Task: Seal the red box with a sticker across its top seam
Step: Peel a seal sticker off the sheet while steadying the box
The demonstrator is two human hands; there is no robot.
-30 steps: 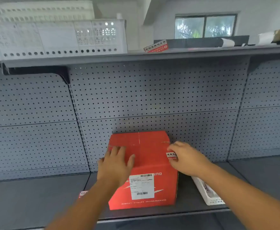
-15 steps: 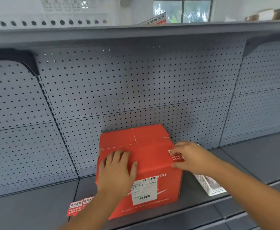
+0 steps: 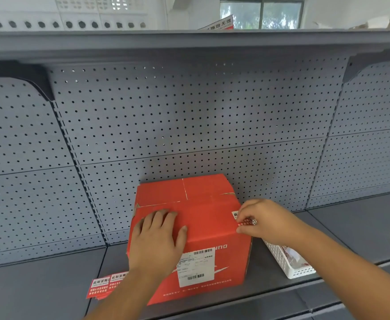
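Note:
A red cardboard box point(image 3: 203, 204) stands on the grey shelf point(image 3: 50, 289), its flaps closed and a white shipping label on its near side. My left hand point(image 3: 157, 241) lies flat on the box's near top edge, fingers spread. My right hand point(image 3: 265, 219) is at the box's right top corner, its fingertips pinching a red-and-white sticker point(image 3: 242, 219) that lies against that corner. Most of the sticker is hidden under the fingers.
Several loose red stickers point(image 3: 106, 285) lie on the shelf left of the box. A white slotted basket point(image 3: 288, 262) stands right of the box, under my right forearm. A pegboard wall point(image 3: 189, 116) backs the shelf; an upper shelf point(image 3: 189, 40) hangs overhead.
The camera has moved closer and lower. My right hand stays at the box's right corner, its fingers now pinched on the sticker. My left hand stays flat on the box.

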